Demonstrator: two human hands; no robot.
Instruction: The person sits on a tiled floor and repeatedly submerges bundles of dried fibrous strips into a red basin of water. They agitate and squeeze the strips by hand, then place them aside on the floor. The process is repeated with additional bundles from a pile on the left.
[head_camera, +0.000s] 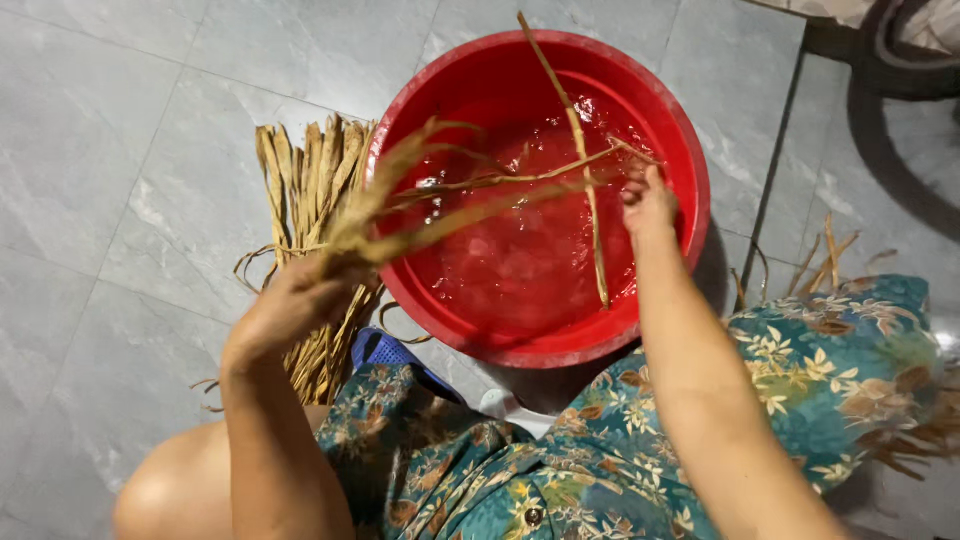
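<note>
A red plastic basin holding water stands on the grey tile floor in front of me. My left hand grips a bunch of dried tan leaf strips that reach over the basin. My right hand is over the water and pinches the far ends of those strips. One long single strip leans upright in the basin, its lower end in the water. My knees in teal floral cloth frame the basin.
A bundle of dried strips lies on the floor left of the basin. More loose strips lie at the right. A blue sandal shows under my left knee. A dark cable or hose curls at the top right.
</note>
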